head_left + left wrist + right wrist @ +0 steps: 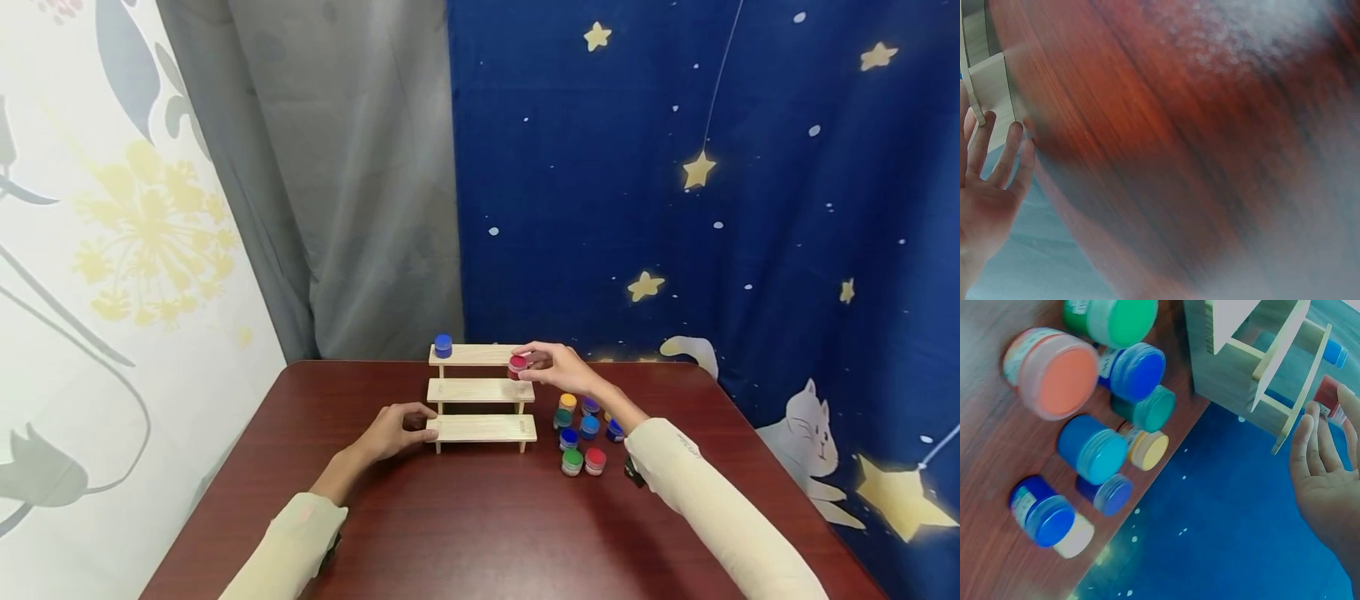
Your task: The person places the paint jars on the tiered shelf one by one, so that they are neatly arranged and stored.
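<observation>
A small wooden three-step stand [482, 427] stands on the table. At the left end of its lowest step, my left hand [396, 429] holds the board between thumb and fingers; the left wrist view shows the other fingers [1005, 156] stretched out along the stand's side. My right hand [558, 367] pinches a red paint jar [517, 367] near the right end of the top step; the same red jar [1327, 394] shows in the right wrist view. Whether the jar touches the board I cannot tell. A blue paint jar [443, 347] sits on the top step's left end.
Several paint jars are grouped right of the stand, among them a green jar [572, 462], a red-lidded jar [596, 461] and a yellow-lidded jar [567, 403]. My right forearm passes over some. Behind the reddish-brown table [450, 533] hang a grey curtain [360, 183] and a blue starry curtain [570, 208].
</observation>
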Action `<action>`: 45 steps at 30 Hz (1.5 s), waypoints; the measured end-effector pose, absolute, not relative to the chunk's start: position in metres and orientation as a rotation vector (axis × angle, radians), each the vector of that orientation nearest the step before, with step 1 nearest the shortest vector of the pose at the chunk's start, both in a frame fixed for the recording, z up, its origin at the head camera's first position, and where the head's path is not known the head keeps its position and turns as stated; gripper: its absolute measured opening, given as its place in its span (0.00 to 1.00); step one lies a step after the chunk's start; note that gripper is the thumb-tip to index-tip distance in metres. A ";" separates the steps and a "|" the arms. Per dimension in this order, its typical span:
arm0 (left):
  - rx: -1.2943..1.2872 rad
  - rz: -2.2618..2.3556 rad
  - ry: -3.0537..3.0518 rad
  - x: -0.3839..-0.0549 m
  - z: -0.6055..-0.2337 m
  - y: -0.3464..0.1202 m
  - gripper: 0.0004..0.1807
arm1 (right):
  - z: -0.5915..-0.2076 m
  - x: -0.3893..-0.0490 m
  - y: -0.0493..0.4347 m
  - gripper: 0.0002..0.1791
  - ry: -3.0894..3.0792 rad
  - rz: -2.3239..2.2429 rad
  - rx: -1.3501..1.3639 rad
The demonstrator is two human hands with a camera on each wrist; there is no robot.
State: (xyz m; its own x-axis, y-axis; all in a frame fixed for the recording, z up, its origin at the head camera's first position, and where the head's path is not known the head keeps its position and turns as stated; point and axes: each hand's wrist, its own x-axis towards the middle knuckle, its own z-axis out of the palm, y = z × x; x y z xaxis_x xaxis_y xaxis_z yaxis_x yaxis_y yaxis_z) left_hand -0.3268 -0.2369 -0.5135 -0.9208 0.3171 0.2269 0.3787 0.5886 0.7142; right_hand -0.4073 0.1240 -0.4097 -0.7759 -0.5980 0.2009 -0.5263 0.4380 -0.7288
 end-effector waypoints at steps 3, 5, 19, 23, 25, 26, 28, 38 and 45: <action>-0.595 -1.266 -2.735 -0.327 -0.514 -0.236 0.16 | -0.409 -0.411 0.115 0.24 2.619 -1.276 -1.013; -0.591 -1.267 -2.737 -0.327 -0.514 -0.236 0.16 | -0.408 -0.413 0.109 0.24 2.633 -1.290 -1.004; -0.601 -1.282 -2.730 -0.328 -0.515 -0.237 0.16 | -0.409 -0.430 0.066 0.25 2.711 -1.316 -0.931; -0.603 -1.276 -2.737 -0.328 -0.515 -0.236 0.16 | -0.408 -0.434 0.056 0.25 2.717 -1.328 -0.909; -0.599 -1.276 -2.742 -0.327 -0.514 -0.235 0.17 | -0.407 -0.436 0.052 0.25 2.711 -1.326 -0.898; -0.596 -1.278 -2.744 -0.327 -0.514 -0.235 0.17 | -0.406 -0.436 0.049 0.25 2.707 -1.322 -0.892; -0.589 -1.281 -2.749 -0.326 -0.513 -0.235 0.17 | -0.405 -0.437 0.045 0.25 2.704 -1.314 -0.887; -0.573 -1.254 -2.763 -0.326 -0.513 -0.234 0.17 | -0.408 -0.443 0.031 0.25 2.723 -1.302 -0.838; -0.563 -1.248 -2.768 -0.325 -0.512 -0.235 0.17 | -0.410 -0.446 0.026 0.25 2.716 -1.307 -0.826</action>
